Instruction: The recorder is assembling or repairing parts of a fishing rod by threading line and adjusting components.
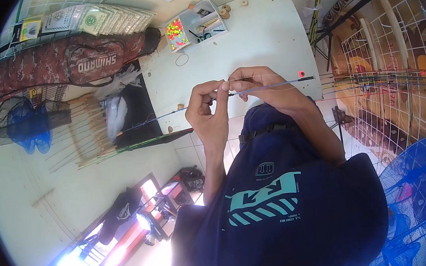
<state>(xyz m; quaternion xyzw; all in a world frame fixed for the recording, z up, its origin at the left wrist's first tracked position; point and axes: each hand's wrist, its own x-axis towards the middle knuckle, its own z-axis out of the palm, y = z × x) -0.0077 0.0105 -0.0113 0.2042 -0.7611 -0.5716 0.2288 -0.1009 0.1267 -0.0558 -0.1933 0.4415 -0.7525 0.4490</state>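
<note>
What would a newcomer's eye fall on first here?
Probably the left hand and right hand at the centre, fingertips close together by a thin blue rod. Then the bright red and yellow pieces in a tray toward the white table's far side, and the blue netting at lower right.

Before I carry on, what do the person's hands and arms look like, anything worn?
The left hand and right hand are ungloved. The forearms are bare, with no watch or band visible. The shirt is dark navy with a teal print.
</note>
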